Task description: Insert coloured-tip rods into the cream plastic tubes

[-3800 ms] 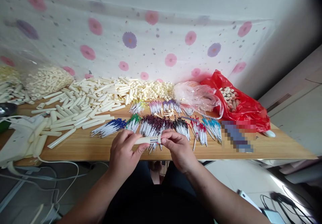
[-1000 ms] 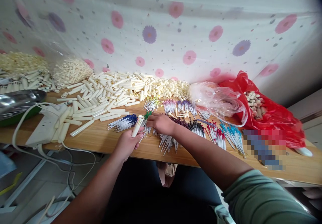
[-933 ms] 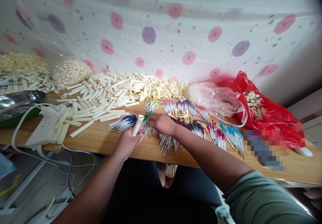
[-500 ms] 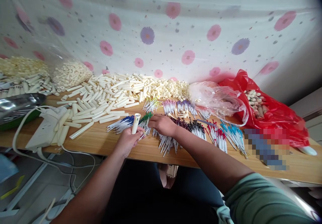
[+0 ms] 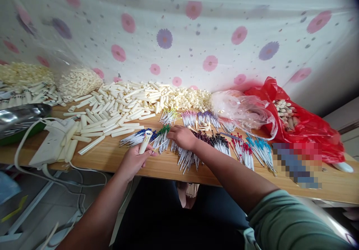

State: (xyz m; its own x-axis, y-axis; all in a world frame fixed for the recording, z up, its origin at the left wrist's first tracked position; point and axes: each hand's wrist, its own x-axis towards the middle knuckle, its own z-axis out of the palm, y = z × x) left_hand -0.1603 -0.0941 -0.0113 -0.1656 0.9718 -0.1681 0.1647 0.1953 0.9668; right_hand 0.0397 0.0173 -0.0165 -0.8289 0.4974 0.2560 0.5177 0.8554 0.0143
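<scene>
Shifted left near the table's [image 5: 165,168] front edge, the tube [image 5: 144,144] is clasped by the left hand [image 5: 134,161]; sticks [image 5: 162,142] could be scattered if raked by the right hand [image 5: 183,137], grip hidden.

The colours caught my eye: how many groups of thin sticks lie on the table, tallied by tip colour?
Yellow group: 1
Pink group: 1
Purple group: 1
Blue group: 1
Green group: 1
Maroon group: 1
Black group: 1
Red group, loosely spread: 1
Light blue group: 1
Group with unclear tips: 1
Total: 10
</scene>
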